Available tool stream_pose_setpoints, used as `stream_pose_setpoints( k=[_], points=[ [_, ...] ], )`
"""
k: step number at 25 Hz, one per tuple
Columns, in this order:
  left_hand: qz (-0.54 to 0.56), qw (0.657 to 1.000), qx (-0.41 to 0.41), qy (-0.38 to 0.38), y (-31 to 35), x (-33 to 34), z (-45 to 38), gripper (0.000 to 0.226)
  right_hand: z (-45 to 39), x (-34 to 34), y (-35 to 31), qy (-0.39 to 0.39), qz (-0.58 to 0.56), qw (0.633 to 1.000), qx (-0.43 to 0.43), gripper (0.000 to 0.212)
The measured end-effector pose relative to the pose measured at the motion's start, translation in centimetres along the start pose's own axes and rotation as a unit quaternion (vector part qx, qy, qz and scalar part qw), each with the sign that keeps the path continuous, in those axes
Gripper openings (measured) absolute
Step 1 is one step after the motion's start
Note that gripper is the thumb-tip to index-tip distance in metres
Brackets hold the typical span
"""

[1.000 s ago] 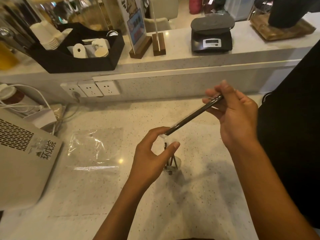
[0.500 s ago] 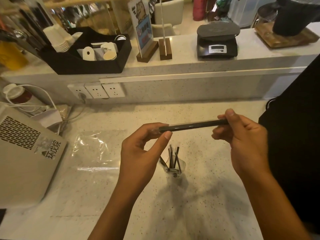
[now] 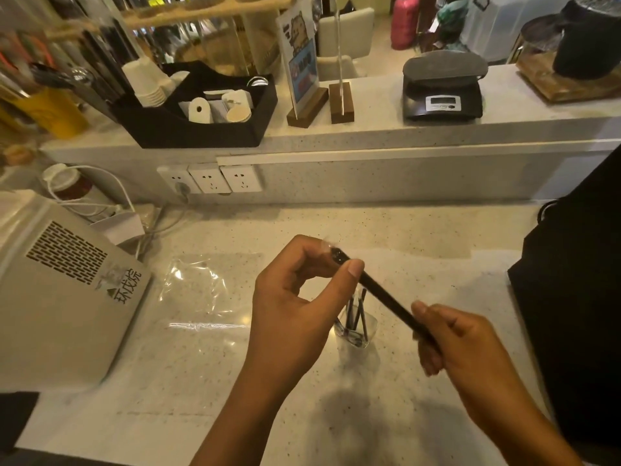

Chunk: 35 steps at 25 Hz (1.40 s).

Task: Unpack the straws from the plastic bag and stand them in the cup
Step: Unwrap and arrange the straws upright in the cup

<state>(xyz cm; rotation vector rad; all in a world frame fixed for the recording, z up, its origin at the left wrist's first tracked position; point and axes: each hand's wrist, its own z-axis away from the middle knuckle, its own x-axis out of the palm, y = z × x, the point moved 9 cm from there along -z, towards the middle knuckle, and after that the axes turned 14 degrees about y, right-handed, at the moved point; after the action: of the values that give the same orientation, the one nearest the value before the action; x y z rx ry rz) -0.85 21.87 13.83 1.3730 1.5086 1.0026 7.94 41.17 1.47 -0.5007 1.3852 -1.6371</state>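
Speckled counter (image 3: 201, 381), both hands pinching dark straw (image 3: 383, 297), now tilted down toward right hand (image 3: 460, 344), left hand (image 3: 295, 297) raised

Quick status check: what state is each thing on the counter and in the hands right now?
Left hand: pinching the upper end of the black straw.
Right hand: closed on its lower end.
Black straw: held tilted above the cup, clear wrapper at its tip.
Cup: upright, several straws standing inside.
Plastic bag: flat on the counter.

Single head-worn wide-angle view, facing forward and down at the counter (image 3: 437, 230); hands close at 6 o'clock, raised shelf far at 12 o'clock.
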Motion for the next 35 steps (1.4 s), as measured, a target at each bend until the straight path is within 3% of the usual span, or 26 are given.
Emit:
stream_pose_setpoints(
  k=[3,7,15,19,22,26,28,32,35],
  points=[
    [-0.004,1.0,0.009,-0.005,0.6,0.2,0.2,0.011,2.2,2.2,1.5,-0.049,0.008,0.998,0.028,0.064],
    [-0.009,1.0,0.017,-0.01,0.8,0.2,0.3,0.008,3.1,3.1,1.4,-0.054,-0.027,0.998,0.02,0.064],
    [-0.016,0.996,-0.085,0.008,-3.4,-1.6,-0.1,0.009,1.7,-1.0,-2.4,-0.016,-0.275,0.96,0.051,0.015],
    [-0.039,0.994,-0.095,-0.043,-4.6,-1.1,0.7,0.01,0.0,-2.9,-4.6,0.019,-0.365,0.931,0.022,0.019],
    [-0.103,0.99,-0.065,-0.066,-5.6,-0.9,1.4,0.009,-0.4,-4.3,-6.6,0.084,-0.282,0.952,-0.085,0.021],
    [-0.187,0.978,-0.097,0.014,-9.3,-3.2,2.0,0.014,0.0,-6.6,-9.6,0.177,-0.124,0.944,-0.248,0.017],
    [-0.226,0.967,-0.119,0.013,-11.5,-3.8,2.6,0.017,-0.1,-6.5,-10.3,0.169,-0.07,0.942,-0.282,0.015],
    [-0.295,0.935,-0.173,-0.094,-15.8,-3.0,4.8,0.034,-0.9,-2.8,-8.8,0.094,0.01,0.957,-0.275,0.013],
    [-0.296,0.932,-0.178,-0.113,-16.8,-2.4,5.3,0.037,-1.8,0.2,-5.9,0.063,0.081,0.957,-0.271,0.014]
  ],
)
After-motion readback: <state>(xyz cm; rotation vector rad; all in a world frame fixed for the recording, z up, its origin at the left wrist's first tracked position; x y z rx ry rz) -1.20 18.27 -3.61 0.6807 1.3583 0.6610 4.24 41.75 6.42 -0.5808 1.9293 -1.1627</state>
